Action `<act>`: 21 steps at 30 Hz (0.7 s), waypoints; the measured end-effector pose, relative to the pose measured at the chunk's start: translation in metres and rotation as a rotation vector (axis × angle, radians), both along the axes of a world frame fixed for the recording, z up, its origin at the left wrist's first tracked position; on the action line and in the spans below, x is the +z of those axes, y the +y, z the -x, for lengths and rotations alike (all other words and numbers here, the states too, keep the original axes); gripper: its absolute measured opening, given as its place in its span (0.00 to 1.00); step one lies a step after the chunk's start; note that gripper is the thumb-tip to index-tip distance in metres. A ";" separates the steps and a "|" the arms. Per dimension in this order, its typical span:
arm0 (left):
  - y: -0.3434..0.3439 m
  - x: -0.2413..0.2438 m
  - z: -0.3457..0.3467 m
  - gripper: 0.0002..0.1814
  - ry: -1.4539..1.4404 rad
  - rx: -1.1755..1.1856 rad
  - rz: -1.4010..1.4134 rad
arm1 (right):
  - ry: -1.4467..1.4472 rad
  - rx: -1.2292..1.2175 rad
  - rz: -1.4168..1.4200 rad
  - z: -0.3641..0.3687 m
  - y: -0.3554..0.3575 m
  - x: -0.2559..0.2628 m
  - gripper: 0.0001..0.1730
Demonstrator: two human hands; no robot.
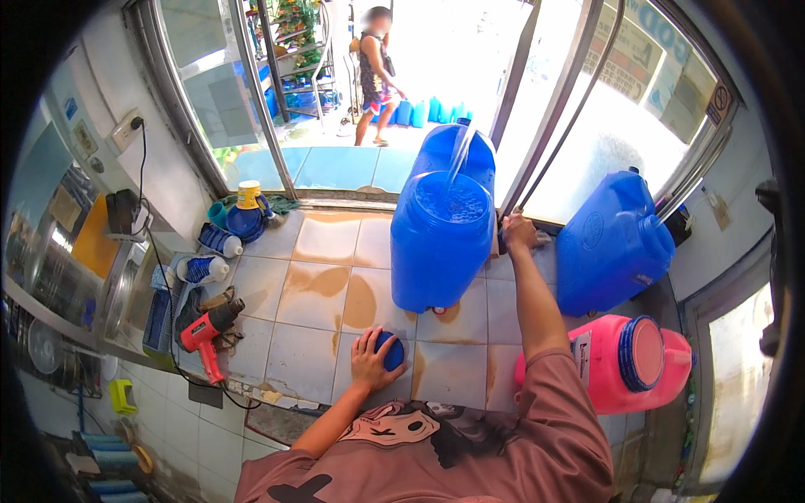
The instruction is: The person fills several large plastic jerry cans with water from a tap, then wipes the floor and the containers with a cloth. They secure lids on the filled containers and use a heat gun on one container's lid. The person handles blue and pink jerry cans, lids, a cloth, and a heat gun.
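My left hand (376,364) is curled around a round blue cap (391,353) on the tiled counter (308,358). My right arm reaches forward past the big blue jug, and my right hand (521,231) is closed near the sill, at the lower end of a thin dark rod (572,119); what lies inside the fist is hidden. Between my hands stands the open blue plastic water jug (440,264), its wide mouth up. A stream of water (460,154) falls into it, and the bubbling surface is close to the rim.
To the right stand another blue jug (607,251) and a capped pink jug (594,352). A red heat gun (204,336), white bottles (207,268) and a yellow tub (248,195) sit on the left. Beyond the window opening, a person (375,75) walks past several blue containers (420,113).
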State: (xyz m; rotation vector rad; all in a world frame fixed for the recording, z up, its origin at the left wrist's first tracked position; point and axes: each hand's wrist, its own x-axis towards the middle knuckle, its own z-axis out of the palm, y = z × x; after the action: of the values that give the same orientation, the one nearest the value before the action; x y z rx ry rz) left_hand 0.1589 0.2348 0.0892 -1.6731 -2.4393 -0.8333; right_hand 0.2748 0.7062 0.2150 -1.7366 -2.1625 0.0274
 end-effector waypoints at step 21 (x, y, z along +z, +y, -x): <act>0.092 0.150 0.098 0.43 -1.682 -0.129 -0.777 | 0.632 -0.270 0.021 -0.005 -0.025 -0.057 0.26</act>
State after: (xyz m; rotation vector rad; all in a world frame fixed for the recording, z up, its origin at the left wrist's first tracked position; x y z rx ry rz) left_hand 0.0612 0.3265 0.2391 -0.6918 -1.6177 -3.5223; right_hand 0.2801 0.6811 0.1579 -1.7167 -1.4728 0.4634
